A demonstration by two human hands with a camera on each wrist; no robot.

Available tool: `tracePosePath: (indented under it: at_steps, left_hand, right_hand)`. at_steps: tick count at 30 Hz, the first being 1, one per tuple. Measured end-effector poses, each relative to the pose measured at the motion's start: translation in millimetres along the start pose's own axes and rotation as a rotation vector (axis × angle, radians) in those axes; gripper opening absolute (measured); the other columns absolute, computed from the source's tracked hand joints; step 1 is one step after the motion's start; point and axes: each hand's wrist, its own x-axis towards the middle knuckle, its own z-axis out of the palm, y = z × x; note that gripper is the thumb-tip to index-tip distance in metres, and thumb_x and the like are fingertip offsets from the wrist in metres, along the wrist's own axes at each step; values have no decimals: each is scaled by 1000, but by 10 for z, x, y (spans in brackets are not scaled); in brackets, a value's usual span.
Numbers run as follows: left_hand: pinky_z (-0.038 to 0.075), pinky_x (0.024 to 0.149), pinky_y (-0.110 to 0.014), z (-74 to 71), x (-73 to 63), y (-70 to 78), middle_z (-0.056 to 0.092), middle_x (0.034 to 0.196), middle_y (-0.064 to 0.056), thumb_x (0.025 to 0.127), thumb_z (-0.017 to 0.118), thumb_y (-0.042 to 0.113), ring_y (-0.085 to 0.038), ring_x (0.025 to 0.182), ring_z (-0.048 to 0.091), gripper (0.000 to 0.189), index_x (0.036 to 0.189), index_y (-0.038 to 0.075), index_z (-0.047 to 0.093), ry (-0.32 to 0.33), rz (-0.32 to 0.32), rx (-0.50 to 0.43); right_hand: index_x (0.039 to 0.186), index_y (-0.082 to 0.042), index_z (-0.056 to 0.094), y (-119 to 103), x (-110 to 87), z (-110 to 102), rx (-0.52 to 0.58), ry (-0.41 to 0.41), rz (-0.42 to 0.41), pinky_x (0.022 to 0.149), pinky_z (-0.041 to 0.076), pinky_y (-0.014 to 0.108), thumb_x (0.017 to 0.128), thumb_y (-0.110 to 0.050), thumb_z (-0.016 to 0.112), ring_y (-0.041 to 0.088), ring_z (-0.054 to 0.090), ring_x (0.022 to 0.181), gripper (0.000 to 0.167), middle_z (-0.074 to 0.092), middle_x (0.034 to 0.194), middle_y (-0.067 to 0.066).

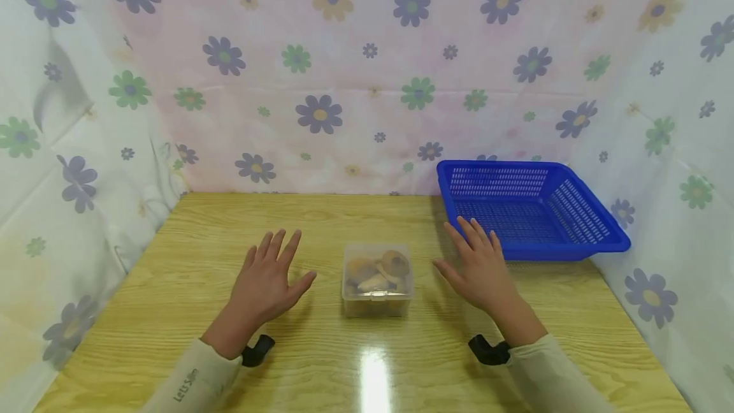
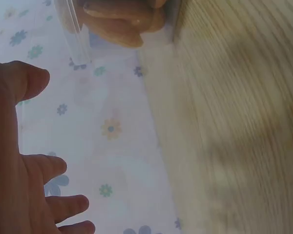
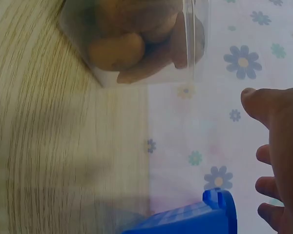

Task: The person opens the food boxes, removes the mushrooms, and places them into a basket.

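Bright head pic, glare on table (image 1: 309,362); 2 wrist pics dimmer.

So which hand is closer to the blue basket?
The right hand. It is by the near left corner of the basket, partly overlapping it in the head view. The left hand is farther off, left of the box.

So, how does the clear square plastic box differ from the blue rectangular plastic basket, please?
The clear box is lidded; the blue basket is open. The box looks smaller than the basket. The box holds brownish pieces; the basket shows none. Both stand on the yellowish table.
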Motion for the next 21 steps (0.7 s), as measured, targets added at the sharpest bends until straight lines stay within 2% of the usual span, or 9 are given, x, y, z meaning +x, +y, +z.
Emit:
tracePosePath:
  at_steps: [7,14,21]
  left_hand:
    - [25,112,-64,95,-9,60,31,154,-22,92,54,57,-43,144,25,82,155,13,25,-2,39,-27]
    - [28,111,-63,185,-19,90,36,152,-21,91,58,55,-43,142,29,82,154,13,28,-5,82,-87]
    - [31,110,-61,267,-28,129,38,150,-21,89,62,52,-43,140,33,82,152,11,31,-18,120,-137]
  right_hand:
    - [149,-12,39,-95,11,70,45,28,-72,112,23,66,92,-47,62,43,26,144,71,33,155,18]
    - [150,-16,39,-187,6,111,77,22,-105,111,25,66,92,-45,63,39,24,146,70,32,156,14]
    - [148,-15,42,-272,-6,175,103,65,-203,111,29,64,89,-43,67,39,30,143,70,37,153,15]
